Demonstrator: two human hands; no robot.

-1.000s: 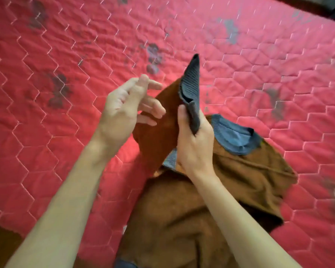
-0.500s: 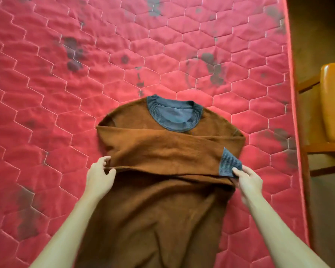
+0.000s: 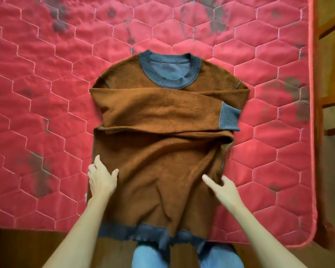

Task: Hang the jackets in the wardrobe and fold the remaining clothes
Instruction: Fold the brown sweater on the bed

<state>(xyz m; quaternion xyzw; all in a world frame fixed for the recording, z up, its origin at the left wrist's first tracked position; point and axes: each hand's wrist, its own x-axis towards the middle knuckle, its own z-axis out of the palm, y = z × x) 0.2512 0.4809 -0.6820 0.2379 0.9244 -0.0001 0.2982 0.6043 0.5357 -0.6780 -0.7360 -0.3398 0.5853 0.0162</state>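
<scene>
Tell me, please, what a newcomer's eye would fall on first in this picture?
A brown sweater lies flat in the middle of the red quilted mattress, a sleeve folded across its chest. The left hand and the right hand rest flat on its lower half, one near each side edge.

no text, label, brand, number or sign can be read: none on the brown sweater (image 3: 162,113) under the left hand (image 3: 102,179) and right hand (image 3: 225,191), none on the red mattress (image 3: 46,97) either side of them.
</scene>
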